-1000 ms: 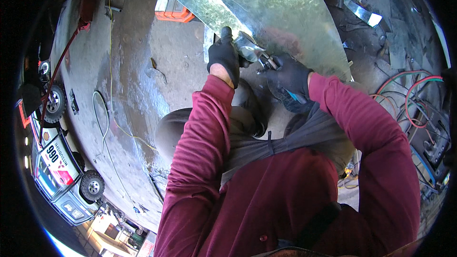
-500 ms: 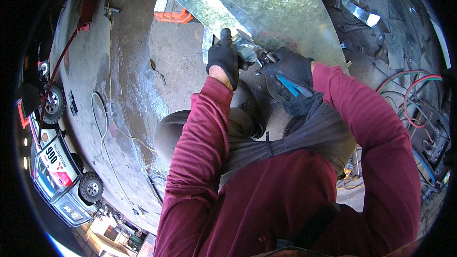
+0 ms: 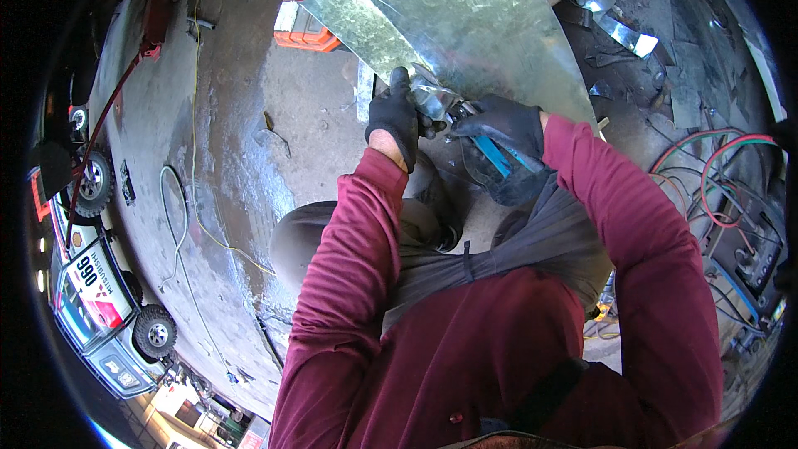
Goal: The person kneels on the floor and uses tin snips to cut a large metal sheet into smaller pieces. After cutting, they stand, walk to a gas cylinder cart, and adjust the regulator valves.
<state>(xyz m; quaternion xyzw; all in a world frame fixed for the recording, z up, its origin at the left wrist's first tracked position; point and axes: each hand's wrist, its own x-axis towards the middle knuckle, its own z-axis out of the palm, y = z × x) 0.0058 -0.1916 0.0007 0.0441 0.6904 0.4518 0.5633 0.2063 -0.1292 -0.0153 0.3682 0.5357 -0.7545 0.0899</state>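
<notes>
While the left hand (image 3: 394, 116), in a black work glove, holds a curled strip of thin shiny metal (image 3: 434, 101) at the near edge of a large mottled silver metal sheet (image 3: 499, 41), the right hand (image 3: 503, 123), gloved alike, is wrapped around a pair of metal snips with blue handles (image 3: 492, 155). The left thumb points to the far side, and the fingertips tuck under the near side of the strip; whether they also touch the sheet, I cannot tell. The head of the snips meets the right end of the strip, just beside the left hand.

A second ago the handles are mostly hidden by the right hand; half a second ago more blue shows, and now both handles are visible, spread apart below the palm. The left hand keeps its hold throughout.

The sheet spreads away on the far side of both hands. Near its far left edge is an orange plastic case (image 3: 301, 38), more of which shows than before. Bent silver metal scraps (image 3: 628, 37) lie on the grey concrete floor (image 3: 320, 108) to the far right, with red and green hoses (image 3: 711, 185) nearer on that side.
</notes>
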